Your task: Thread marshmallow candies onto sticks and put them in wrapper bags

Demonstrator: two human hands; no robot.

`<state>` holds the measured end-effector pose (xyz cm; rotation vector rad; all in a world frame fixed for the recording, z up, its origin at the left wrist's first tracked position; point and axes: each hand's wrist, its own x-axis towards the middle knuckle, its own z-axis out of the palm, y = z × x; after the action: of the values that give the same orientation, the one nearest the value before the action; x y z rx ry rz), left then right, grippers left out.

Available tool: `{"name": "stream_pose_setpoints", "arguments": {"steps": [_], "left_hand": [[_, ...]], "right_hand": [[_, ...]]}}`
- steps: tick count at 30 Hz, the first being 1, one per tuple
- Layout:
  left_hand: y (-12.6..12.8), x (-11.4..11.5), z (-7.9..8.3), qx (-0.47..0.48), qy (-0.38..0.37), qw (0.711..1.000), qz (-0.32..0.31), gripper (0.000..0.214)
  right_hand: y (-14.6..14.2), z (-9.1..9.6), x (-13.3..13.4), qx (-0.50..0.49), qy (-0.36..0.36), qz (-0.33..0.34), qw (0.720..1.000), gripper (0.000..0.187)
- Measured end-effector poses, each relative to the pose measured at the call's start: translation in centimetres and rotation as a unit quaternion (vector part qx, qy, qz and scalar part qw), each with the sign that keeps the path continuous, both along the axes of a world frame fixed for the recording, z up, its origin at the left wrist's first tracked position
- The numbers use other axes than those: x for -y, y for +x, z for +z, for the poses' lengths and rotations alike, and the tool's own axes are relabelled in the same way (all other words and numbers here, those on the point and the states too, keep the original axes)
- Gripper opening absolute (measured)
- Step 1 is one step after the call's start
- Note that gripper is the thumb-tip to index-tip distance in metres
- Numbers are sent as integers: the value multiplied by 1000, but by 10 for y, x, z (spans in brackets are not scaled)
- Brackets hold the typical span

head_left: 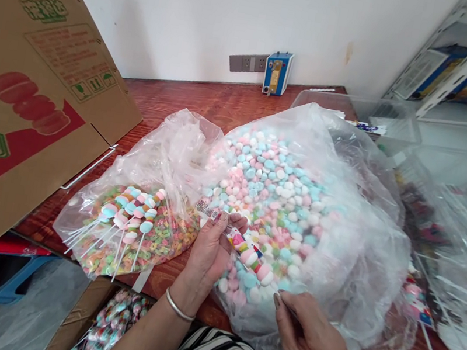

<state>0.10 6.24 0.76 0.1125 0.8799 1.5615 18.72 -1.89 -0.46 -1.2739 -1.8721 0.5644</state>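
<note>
My left hand [210, 251] is closed around a small see-through wrapper [235, 237] with printed colours, and a QR code label [207, 209] shows by its fingertips. A marshmallow lollipop [263, 272] in pink, white and green sits partly inside that wrapper. My right hand [311, 341] pinches the lollipop's stick end at the lower right. Beneath both hands lies a large plastic bag [348, 258] full of pink, white and blue marshmallows [266, 174]. Several unwrapped marshmallow lollipops [135, 207] rest to the left on a bag of ring-shaped candies [171, 233].
A large cardboard box [49, 104] stands at the left of the wooden table [192, 97]. Below the front edge, another box holds wrapped lollipops [117, 322]. At the right are plastic bins [462, 158] and a wrapped lollipop [420, 299]. A blue device [277, 74] stands by the wall.
</note>
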Motion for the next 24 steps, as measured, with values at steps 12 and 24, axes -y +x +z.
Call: {"name": "stream_pose_setpoints", "arguments": {"steps": [12, 24], "left_hand": [[18, -6, 6, 52, -34, 998, 20, 11], [28, -4, 13, 12, -25, 1000, 9, 14]], "right_hand": [[-2, -9, -4, -70, -148, -30, 986, 21], [-16, 1, -12, -248, -341, -1, 907, 35]]}}
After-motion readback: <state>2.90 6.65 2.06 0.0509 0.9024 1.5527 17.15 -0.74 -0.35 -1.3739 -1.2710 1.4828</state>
